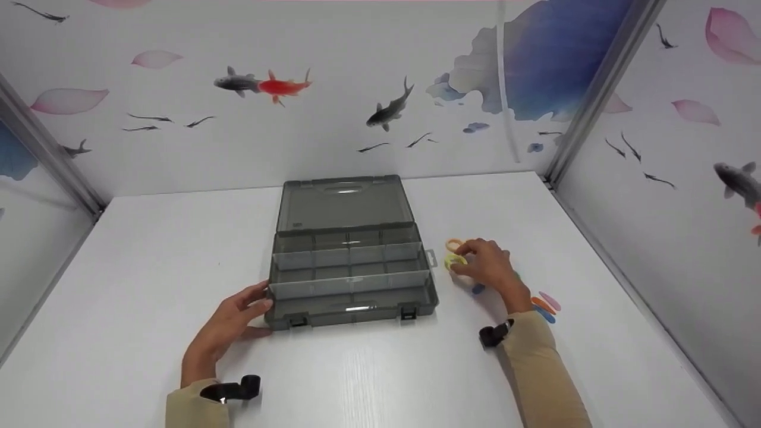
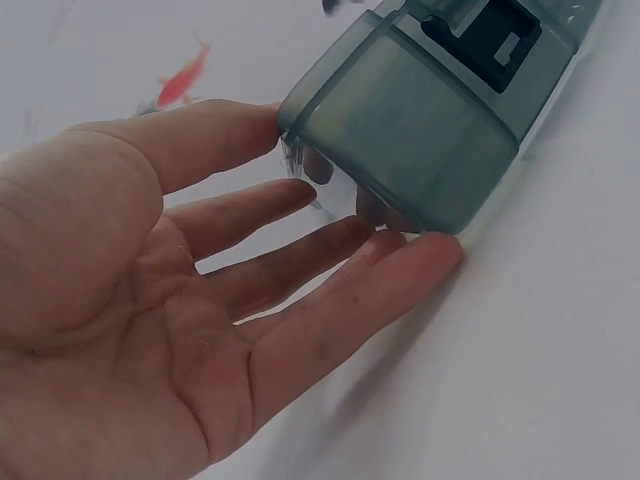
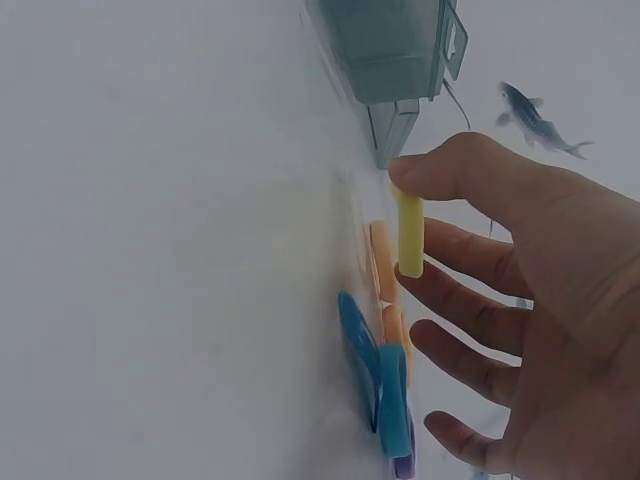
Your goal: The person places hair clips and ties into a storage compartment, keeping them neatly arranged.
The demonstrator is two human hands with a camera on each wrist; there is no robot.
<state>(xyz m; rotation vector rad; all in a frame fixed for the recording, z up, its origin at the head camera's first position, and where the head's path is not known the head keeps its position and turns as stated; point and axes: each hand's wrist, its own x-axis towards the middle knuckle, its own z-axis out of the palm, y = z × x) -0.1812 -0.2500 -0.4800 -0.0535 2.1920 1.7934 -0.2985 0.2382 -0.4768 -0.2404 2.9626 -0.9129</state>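
Note:
A grey see-through compartment box (image 1: pixel 351 279) lies with its lid (image 1: pixel 345 205) folded back. My left hand (image 1: pixel 229 318) rests against the box's left end, fingers mostly straight. The left wrist view shows the thumb tip at the box's corner and fingertips along its end wall (image 2: pixel 410 130). Right of the box, my right hand (image 1: pixel 489 264) pinches a yellow ring (image 3: pixel 411 235) between thumb and fingers. Close to it are orange rings (image 3: pixel 382 262), a light-blue ring (image 3: pixel 395 400), a flat blue piece (image 3: pixel 360 350) and a partly hidden purple piece (image 3: pixel 405 462).
Near the right wrist, slim oval pieces lie side by side: pink (image 1: pixel 550 300), orange (image 1: pixel 542 306) and blue (image 1: pixel 545 315). Clear dividers (image 1: pixel 351 285) run across the box. A white table (image 1: pixel 148 267) carries everything, with printed wall panels (image 1: pixel 333 131) behind and at both sides.

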